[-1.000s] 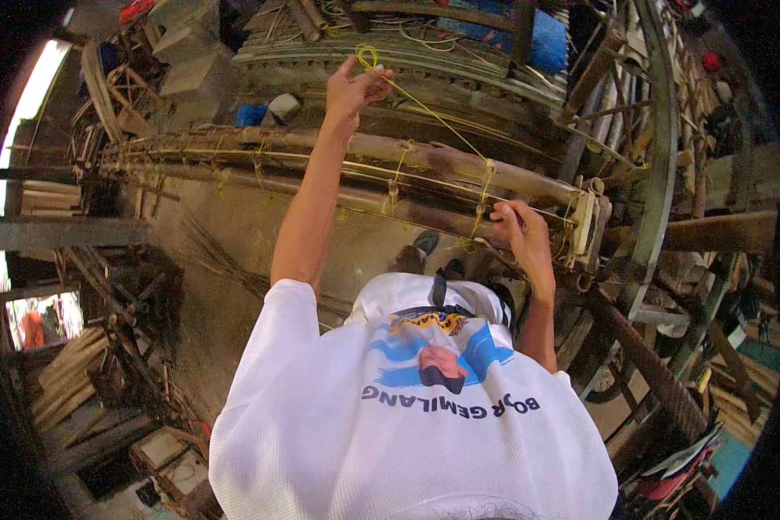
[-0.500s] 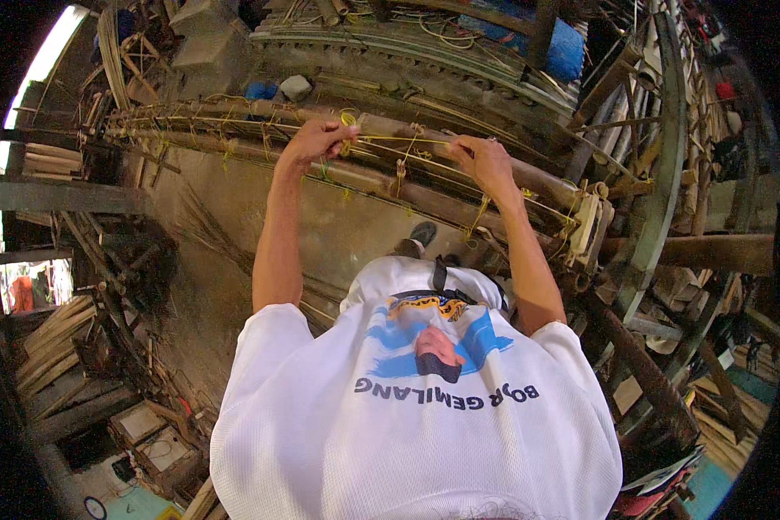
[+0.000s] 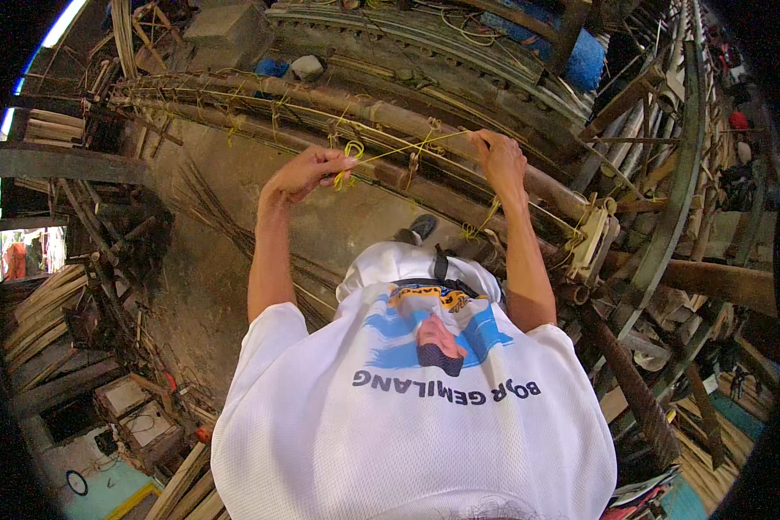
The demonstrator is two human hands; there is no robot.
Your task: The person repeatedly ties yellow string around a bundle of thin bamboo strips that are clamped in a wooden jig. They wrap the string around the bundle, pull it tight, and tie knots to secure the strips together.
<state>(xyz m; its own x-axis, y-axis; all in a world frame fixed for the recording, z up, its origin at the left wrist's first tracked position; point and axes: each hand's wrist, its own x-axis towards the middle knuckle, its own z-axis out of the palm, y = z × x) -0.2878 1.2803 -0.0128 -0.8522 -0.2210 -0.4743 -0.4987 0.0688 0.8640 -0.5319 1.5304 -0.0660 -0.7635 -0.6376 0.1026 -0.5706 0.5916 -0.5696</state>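
Note:
My left hand [image 3: 308, 172] is closed, its fingers pinching a small looped bundle of yellow string [image 3: 350, 159]. From that bundle a single strand [image 3: 412, 147] runs up and across to my right hand [image 3: 501, 163], whose thumb and fingers are pressed together on it. The strand looks taut. Just beyond and beneath my hands lie two long round poles, a far pole [image 3: 390, 113] and a near pole [image 3: 286, 141], stretching from far left to right. Thin strips [image 3: 321, 115] run lengthwise between them. Yellow ties [image 3: 492, 208] hang along the frame.
A wooden end piece [image 3: 591, 243] caps the poles at the right. Beyond them lie a pale stone [image 3: 307, 68] and a blue barrel-like object [image 3: 581, 56]. Wooden beams [image 3: 641, 381] stand at the right, with stacked planks [image 3: 39, 321] at the left. Thin sticks [image 3: 212, 212] lie on the floor.
My left hand has moved down toward me with the string bundle, off the poles. My right hand has shifted slightly right and up, and the strand between them now slants.

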